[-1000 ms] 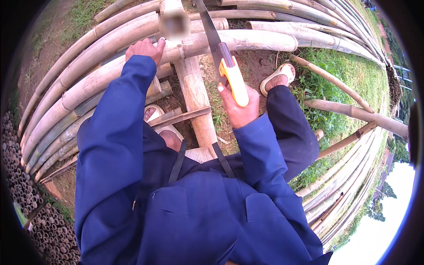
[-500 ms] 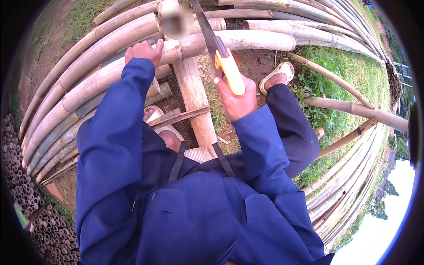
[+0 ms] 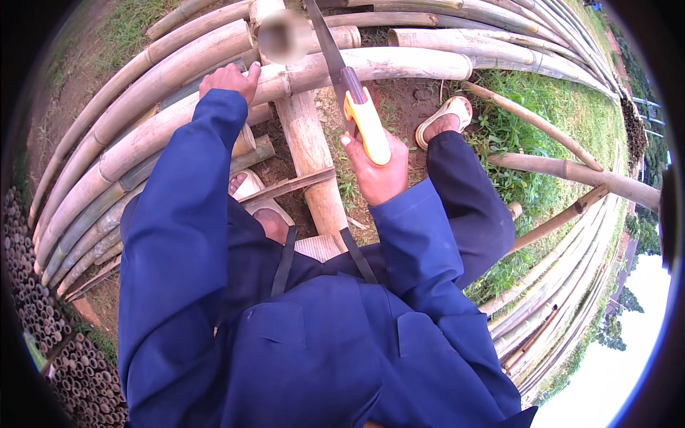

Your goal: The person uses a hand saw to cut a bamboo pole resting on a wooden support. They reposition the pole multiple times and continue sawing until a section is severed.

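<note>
Right hand [image 3: 383,175], grip wrapped round the yellow handle of a saw [image 3: 369,127], blade slanting across a pale bamboo pole [image 3: 399,63], left hand [image 3: 230,82] laid on that pole, how tightly I can't tell, thick bamboo log [image 3: 314,153] crossing underneath.

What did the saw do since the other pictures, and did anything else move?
The right hand slid the saw forward, away from the body, then drew it partway back. Nothing was picked up or let go. The left hand stayed on the thick bamboo pole, and the pole stayed in place.
</note>
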Demonstrator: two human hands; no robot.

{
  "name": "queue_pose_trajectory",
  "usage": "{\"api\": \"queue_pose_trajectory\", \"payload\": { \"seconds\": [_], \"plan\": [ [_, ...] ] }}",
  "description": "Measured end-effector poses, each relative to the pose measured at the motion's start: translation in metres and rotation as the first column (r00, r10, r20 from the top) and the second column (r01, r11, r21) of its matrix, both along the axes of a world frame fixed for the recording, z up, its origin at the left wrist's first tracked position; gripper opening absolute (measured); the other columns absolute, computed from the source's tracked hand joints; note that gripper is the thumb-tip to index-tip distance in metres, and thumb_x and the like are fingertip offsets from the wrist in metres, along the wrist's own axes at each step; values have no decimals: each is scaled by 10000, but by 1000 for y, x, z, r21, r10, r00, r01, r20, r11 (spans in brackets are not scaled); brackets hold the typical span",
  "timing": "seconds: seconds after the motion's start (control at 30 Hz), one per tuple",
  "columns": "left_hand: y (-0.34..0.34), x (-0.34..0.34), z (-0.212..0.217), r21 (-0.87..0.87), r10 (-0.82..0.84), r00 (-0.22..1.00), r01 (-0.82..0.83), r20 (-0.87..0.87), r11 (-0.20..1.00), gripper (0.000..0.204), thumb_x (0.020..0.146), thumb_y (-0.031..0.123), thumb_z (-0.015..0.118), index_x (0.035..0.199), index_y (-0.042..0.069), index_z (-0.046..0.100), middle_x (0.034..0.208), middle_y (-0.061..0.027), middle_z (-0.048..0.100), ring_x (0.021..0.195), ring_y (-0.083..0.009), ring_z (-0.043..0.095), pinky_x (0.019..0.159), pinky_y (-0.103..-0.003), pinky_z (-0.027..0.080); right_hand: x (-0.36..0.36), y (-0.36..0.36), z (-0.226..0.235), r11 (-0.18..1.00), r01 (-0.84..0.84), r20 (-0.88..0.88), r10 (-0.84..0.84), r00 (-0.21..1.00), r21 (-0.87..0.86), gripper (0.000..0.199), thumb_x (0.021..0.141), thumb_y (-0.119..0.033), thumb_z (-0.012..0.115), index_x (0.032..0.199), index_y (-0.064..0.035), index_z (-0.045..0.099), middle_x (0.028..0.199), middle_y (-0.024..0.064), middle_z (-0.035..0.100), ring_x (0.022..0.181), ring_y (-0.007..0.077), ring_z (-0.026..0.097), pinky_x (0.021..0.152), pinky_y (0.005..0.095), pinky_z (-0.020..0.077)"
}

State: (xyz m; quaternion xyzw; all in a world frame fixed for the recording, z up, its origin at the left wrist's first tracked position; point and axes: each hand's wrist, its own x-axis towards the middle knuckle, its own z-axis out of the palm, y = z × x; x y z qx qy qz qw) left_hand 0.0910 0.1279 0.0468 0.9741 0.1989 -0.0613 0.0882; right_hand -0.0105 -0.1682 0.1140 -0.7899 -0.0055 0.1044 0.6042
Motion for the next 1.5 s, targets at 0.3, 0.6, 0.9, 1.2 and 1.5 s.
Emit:
{"api": "queue_pose_trajectory", "payload": {
  "seconds": [0.3,0.6,0.9,1.2,1.5],
  "plan": [
    [4,7,-2,-16,22,999,-23,-41,1000,720,987,635,413,1097,11,753,1068,-238,748,1043,-405,707,1042,-470,474,-95,-42,21,996,63,-38,-65,997,-62,237,924,17,687,1157,62,685,858,84,703,787,131,667,742,293,535],
    [13,2,-18,-6,61,996,-61,71,998,709,988,625,424,1066,8,765,1051,-237,750,1061,-412,701,1027,-483,489,-105,-48,16,998,-19,-38,16,999,-65,345,911,40,697,1252,78,654,1000,131,724,922,169,700,847,283,537],
    [-6,13,0,-33,21,1000,-22,-4,999,716,996,617,408,1074,-3,759,1075,-254,739,1074,-417,691,1021,-488,490,23,3,-2,999,21,22,-22,1000,31,115,919,-57,732,921,39,669,702,33,621,668,89,558,610,304,473],
    [8,4,-7,-36,65,998,-65,23,997,695,982,615,434,1064,12,769,1044,-259,742,1045,-420,703,990,-474,516,-132,-57,22,994,11,-18,-13,1000,-106,308,928,9,693,1229,67,666,998,128,735,923,164,708,835,297,546],
    [11,4,-8,-49,27,993,-21,115,999,676,972,606,482,954,-8,764,1002,-281,730,978,-443,694,941,-515,510,22,12,-32,1000,-10,135,7,991,23,182,901,-19,729,1068,48,698,880,34,698,831,104,648,755,281,531]
  ]
}}
